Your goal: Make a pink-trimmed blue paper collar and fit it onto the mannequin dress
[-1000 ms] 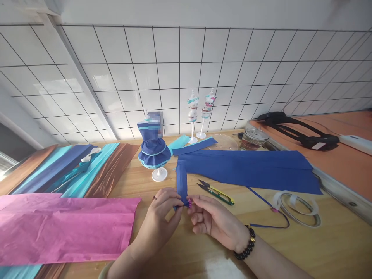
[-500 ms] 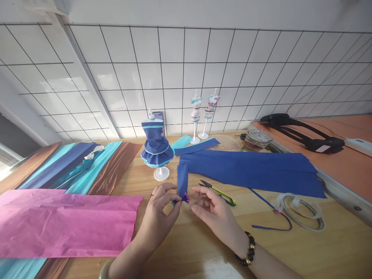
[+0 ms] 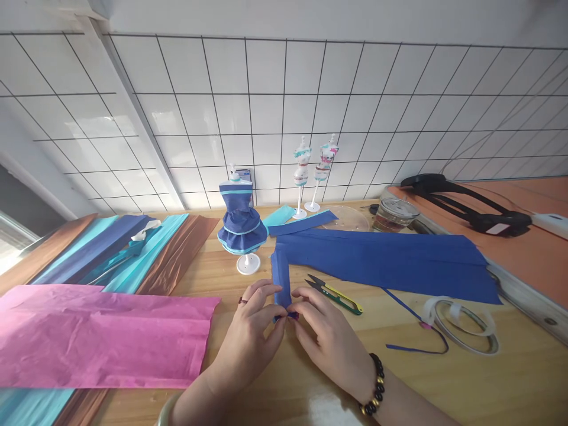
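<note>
Both hands meet at the near end of a narrow dark-blue crepe-paper strip (image 3: 280, 278) lying on the wooden tabletop (image 3: 444, 384).

Left hand (image 3: 251, 331): thumb and forefinger pinched on the strip's near end, other fingers loosely curled. Right hand (image 3: 326, 337): fingertips closed on the same end from the other side; a speck of pink shows between the 2 grips.

Judgement: the gathering looks best done with small, even pinches, both thumbs close together, the paper kept flat so it does not tear.

Strip's long axis runs away from the person; near end at the fingers, far end touching the wide dark-blue paper sheet (image 3: 390, 260).

Nearby: yellow-handled thread snips (image 3: 337, 294) just right of the hands, clear tape roll (image 3: 461, 322) further right, pink tissue sheet (image 3: 102, 337) to the left, small mannequin in a blue paper dress (image 3: 242, 228) beyond.
</note>
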A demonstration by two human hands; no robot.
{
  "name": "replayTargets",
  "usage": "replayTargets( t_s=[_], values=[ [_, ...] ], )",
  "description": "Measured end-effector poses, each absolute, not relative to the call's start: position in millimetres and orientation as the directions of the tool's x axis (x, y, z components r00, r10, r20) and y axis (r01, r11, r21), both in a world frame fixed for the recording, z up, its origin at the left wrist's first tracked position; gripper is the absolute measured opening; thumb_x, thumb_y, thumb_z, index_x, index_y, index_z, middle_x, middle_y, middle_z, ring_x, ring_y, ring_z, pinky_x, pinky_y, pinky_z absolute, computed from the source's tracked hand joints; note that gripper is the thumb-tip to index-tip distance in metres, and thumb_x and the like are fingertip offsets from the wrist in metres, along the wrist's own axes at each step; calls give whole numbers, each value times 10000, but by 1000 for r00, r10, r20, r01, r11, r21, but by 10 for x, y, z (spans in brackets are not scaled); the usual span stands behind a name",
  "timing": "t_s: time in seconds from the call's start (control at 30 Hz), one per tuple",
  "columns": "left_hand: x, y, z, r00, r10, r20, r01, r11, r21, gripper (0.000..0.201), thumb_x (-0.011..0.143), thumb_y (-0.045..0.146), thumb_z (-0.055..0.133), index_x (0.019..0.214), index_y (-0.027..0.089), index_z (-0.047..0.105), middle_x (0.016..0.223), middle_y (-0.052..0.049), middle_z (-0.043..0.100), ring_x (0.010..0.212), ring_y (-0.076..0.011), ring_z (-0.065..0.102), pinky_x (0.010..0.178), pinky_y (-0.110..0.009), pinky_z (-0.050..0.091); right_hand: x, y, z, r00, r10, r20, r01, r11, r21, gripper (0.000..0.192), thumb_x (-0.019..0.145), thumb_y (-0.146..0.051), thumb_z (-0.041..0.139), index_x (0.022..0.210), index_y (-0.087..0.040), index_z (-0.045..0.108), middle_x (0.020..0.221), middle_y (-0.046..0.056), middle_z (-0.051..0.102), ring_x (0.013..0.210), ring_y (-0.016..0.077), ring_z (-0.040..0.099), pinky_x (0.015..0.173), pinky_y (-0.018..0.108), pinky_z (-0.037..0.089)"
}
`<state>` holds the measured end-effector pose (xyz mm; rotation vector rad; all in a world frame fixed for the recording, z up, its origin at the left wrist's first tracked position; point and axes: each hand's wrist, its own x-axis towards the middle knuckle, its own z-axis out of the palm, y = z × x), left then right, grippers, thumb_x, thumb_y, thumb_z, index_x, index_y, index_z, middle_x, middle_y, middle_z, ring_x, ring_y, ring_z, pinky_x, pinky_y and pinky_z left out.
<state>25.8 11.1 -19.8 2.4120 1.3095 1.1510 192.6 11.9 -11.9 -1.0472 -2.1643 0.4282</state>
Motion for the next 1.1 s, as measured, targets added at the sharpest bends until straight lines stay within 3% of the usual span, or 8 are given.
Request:
replayTargets(
  t_s=[0.23,0.47,1.1],
  values=[
    [244,120,-189,372,749,548,689,-619,377,203,776,71,477,827,205,622,1098,-77,566,1122,-264,443,875,-432,435,1953,138,-91,-476,742,472,593,667,-450,209,794,-47,423,871,-204,537,985,83,550,923,215,541,783,388,482],
    [243,124,-133,465,698,544,718,-657,230,201,797,73,462,852,199,608,1078,-70,574,1107,-262,449,875,-425,424,1955,137,-104,-488,742,461,593,669,-449,190,817,-65,412,869,-204,529,972,88,548,911,222,538,769,389,477],
    [216,129,-185,470,677,567,711,-671,212,197,803,65,451,798,196,599,1035,-53,595,1076,-238,477,868,-411,405,1946,137,-115,-490,736,467,597,674,-435,175,819,-84,445,901,-195,553,962,79,545,899,205,527,775,376,471]
  ],
)
